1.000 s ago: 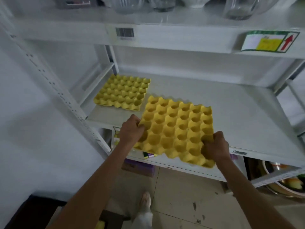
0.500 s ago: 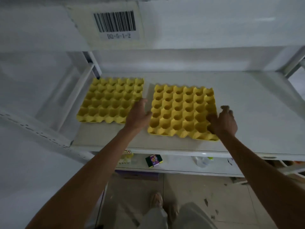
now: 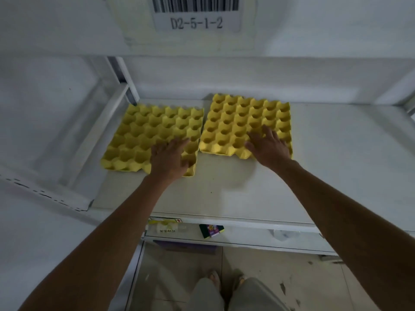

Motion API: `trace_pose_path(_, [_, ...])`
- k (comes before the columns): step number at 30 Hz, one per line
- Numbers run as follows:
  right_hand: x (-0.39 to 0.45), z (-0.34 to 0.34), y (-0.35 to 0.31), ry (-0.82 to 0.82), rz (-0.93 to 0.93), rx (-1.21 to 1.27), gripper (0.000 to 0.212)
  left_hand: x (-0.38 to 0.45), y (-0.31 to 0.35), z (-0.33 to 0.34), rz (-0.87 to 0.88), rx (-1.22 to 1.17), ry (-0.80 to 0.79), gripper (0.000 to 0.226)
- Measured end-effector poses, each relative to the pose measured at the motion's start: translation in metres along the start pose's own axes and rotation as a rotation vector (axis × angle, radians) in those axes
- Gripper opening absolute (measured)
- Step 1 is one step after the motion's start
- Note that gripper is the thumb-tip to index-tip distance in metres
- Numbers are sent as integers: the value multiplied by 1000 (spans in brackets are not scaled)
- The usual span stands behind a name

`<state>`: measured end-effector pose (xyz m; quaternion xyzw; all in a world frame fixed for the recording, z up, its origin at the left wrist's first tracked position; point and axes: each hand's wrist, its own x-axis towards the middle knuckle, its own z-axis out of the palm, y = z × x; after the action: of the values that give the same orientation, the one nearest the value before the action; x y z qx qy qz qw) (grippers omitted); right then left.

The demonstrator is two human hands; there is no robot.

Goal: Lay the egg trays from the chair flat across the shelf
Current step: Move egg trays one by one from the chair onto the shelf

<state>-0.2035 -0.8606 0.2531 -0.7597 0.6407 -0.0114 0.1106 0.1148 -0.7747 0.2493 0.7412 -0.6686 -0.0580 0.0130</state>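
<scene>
Two yellow egg trays lie flat side by side on the white shelf (image 3: 247, 194). The left tray (image 3: 146, 135) sits near the shelf's left post. The right tray (image 3: 238, 120) lies a little further back, almost touching the left one. My left hand (image 3: 169, 159) rests palm down, fingers spread, on the left tray's front right corner. Palm down as well, my right hand (image 3: 267, 145) lies with spread fingers on the right tray's front right part. Neither hand grips anything. The chair is out of view.
An upper shelf beam with a barcode label (image 3: 195, 13) hangs close overhead. A lower shelf holds a small green and purple packet (image 3: 211, 230) and a bottle (image 3: 167, 227). The shelf's right half (image 3: 341, 153) is bare. My legs and feet (image 3: 226, 288) stand on the tiled floor.
The second tray went from held in both hands at the shelf's front edge to lying flat further back beside the first. My hands let go and now rest flat on the trays.
</scene>
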Motion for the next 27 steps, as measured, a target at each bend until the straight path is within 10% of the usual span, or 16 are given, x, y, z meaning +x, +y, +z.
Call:
trace_pose_path(20, [32, -32, -32, 124, -95, -59, 58, 1, 1, -31, 17, 44, -35, 70])
trace_pose_path(27, [-50, -16, -112, 183, -695, -149, 57, -120, 19, -42, -183, 41, 189, 64])
